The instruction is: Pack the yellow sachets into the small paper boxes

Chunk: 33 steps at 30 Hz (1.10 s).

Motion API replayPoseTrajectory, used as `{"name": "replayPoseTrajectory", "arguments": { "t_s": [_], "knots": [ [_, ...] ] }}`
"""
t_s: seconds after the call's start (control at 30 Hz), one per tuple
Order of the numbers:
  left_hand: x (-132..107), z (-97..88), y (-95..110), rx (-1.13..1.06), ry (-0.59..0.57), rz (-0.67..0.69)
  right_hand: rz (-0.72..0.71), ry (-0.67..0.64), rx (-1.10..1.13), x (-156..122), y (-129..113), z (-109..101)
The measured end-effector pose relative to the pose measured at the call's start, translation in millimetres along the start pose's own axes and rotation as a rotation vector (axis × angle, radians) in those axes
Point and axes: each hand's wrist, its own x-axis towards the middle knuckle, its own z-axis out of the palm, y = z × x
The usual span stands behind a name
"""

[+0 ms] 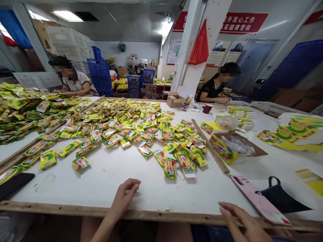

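Observation:
My left hand (124,195) rests on the white table (106,181) near its front wooden edge, fingers loosely curled and holding nothing. My right hand (242,223) hovers at the front edge with fingers stretched out, empty, just left of a pink phone (259,200). A big heap of small yellow-green packets (141,131) is spread across the middle of the table beyond both hands. The nearest packets (170,168) lie a short way past my left hand.
A wooden stick (210,146) lies right of the heap, beside an open carton with plastic bags (234,146). A black face mask (282,198) lies at right, a dark phone (13,183) at left. Two other people sit at the far side, one at left (73,80), one at right (217,85).

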Motion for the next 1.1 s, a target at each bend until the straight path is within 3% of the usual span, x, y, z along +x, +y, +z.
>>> {"name": "replayPoseTrajectory", "arguments": {
  "t_s": [0.1, 0.2, 0.33, 0.4, 0.5, 0.63, 0.97, 1.1],
  "knots": [
    [-3.8, 0.9, 1.8, 0.065, 0.024, 0.011, 0.068, -0.082, 0.237, 20.3, -43.8, 66.0],
    [-9.9, -6.5, -1.8, 0.056, 0.048, -0.003, 0.058, -0.053, 0.335, 53.7, -83.5, 127.3],
    [-12.2, -14.6, -9.9, -0.031, 0.067, -0.018, 0.125, -0.013, 0.36, 69.8, -101.9, 166.5],
    [-10.3, -12.0, -11.3, -0.068, 0.101, -0.023, 0.127, -0.049, 0.402, 55.2, -109.3, 175.8],
    [-6.6, -1.6, -6.6, -0.131, 0.169, 0.013, 0.108, -0.21, 0.605, 17.5, -129.8, 185.7],
    [-5.9, 10.7, 7.2, -0.26, 0.11, 0.12, 0.061, -0.389, 0.794, -17.6, -156.0, 189.5],
    [-8.1, 1.7, 8.8, -0.136, -0.044, 0.06, -0.144, -0.457, 0.748, -1.4, -152.4, 179.5],
    [-3.0, 1.4, 10.2, -0.065, 0.041, 0.134, -0.184, -0.4, 0.761, 8.0, -159.7, 187.4]
  ]
}}
